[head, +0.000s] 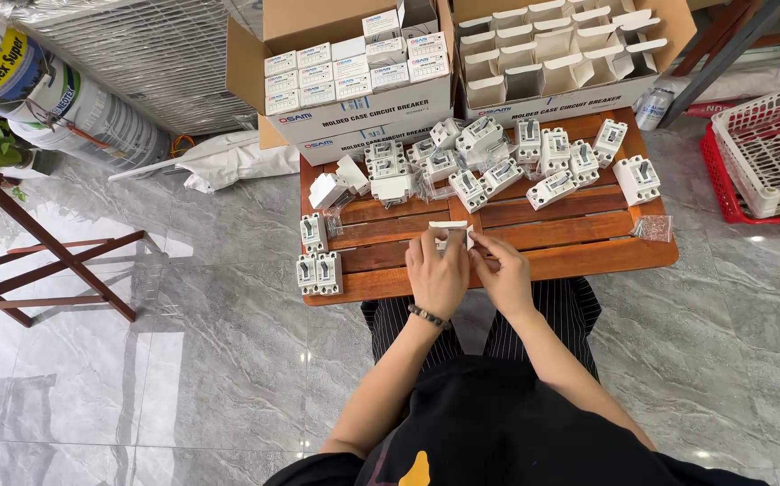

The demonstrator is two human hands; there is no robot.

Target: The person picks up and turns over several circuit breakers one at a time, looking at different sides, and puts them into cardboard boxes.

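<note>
Both of my hands meet over the near part of a low wooden slatted table (588, 256). My left hand (435, 270) and my right hand (502, 270) together hold a small white box (450, 229), which is mostly hidden behind my fingers. A dark bead bracelet sits on my left wrist. Several white circuit breakers (498, 162) lie scattered across the far half of the table. Three more breakers (316, 261) lie at the table's left edge.
Behind the table stand two open cardboard cartons: the left carton (354, 63) holds closed small white boxes, the right carton (570, 54) holds open ones. A small clear bag (653, 227) lies at the table's right. A red and white basket (768, 153) stands right, a wooden stand (48, 261) left.
</note>
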